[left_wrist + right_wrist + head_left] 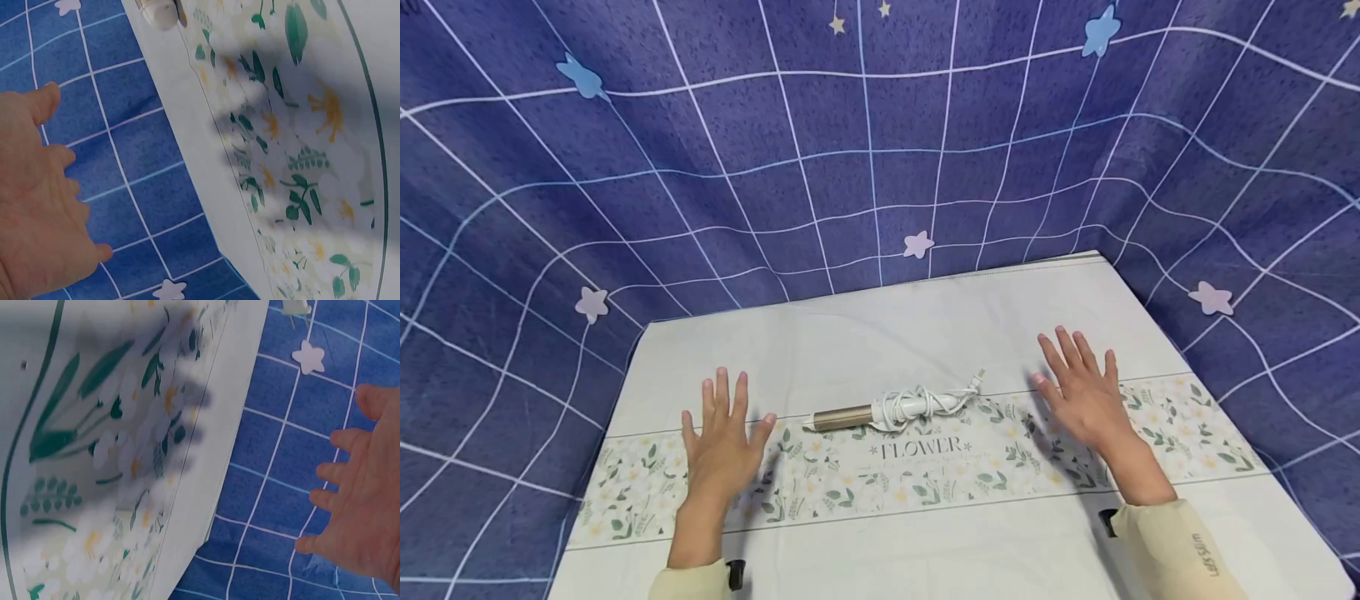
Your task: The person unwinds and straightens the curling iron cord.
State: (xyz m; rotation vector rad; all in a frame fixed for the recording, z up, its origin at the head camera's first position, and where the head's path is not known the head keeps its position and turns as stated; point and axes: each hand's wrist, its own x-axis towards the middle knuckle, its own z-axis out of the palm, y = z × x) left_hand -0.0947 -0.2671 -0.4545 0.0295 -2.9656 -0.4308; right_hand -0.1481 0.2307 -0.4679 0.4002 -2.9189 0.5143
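A hair iron [844,417] with a gold-coloured front part and a white handle lies across the floral band of the table cover. Its white cord [917,406] is wound around the handle, and the plug [977,379] points to the back right. To its left, my left hand [721,454] is held over the cover with fingers spread and nothing in it. My right hand [1084,404] is on the other side, also spread and holding nothing. In the left wrist view, the iron's rounded end [161,14] shows at the top edge; the right wrist view catches the plug [296,307].
The white table cover [880,333] has a printed band with the word FLOWER. Behind and on both sides hangs a blue curtain [820,200] with a white grid and stars, close against the table's edges.
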